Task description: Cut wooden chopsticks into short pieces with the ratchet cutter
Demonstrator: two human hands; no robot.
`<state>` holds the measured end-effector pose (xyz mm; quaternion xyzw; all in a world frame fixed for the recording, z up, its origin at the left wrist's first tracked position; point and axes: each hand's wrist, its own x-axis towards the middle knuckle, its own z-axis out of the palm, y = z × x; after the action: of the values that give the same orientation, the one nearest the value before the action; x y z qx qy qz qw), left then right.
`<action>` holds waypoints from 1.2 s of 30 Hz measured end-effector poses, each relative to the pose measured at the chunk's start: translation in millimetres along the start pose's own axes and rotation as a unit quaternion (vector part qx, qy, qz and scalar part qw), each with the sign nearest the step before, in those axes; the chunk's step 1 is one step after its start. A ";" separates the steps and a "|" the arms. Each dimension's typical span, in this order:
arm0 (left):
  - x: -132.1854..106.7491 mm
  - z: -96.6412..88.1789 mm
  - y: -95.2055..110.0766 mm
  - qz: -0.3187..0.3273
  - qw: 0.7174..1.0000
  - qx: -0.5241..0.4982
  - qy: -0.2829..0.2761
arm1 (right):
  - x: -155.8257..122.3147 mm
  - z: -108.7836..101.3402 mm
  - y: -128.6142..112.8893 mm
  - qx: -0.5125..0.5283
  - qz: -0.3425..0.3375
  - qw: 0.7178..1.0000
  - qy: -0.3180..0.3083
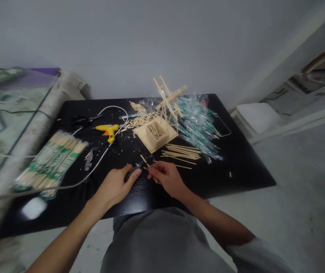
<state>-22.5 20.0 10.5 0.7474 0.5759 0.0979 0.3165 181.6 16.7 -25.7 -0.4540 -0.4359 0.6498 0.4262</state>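
Note:
My left hand (118, 184) is closed around a dark tool (135, 167) that looks like a pair of pliers; the fingers cover much of it. Between the fingertips of my right hand (167, 176) is a thin wooden stick (143, 159), angled up to the left beside the tool's front end. Whether tool and stick touch, I cannot tell. Just beyond both hands stands a wooden stick model (156, 138) with a square base, a small box and a windmill-like frame. Several loose sticks (181, 152) lie beside it.
A yellow glue gun (109, 131) with a white cord lies left of the model, near black-handled scissors (79, 120) and a grey-bladed tool (89, 161). Wrapped chopsticks (56, 159) lie at the left. Cut pieces (141, 119) and plastic wrappers (198, 125) are at the back.

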 end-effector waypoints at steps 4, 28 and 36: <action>2.9 1.7 0.4 0.018 1.000 0.011 0.006 | -1.0 -3.4 -2.2 0.037 0.008 0.999 -0.007; 9.2 -2.3 3.6 0.013 0.999 -0.015 -0.035 | 2.5 -16.9 1.0 0.300 0.184 0.927 -0.132; 13.0 6.6 1.8 -0.028 0.999 -0.014 -0.034 | 10.0 -21.9 4.6 0.312 0.225 0.917 -0.104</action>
<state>-13.5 29.4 3.5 0.7289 0.5843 0.0716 0.3495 199.7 28.9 -36.8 -0.3141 -0.1388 0.8751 0.3409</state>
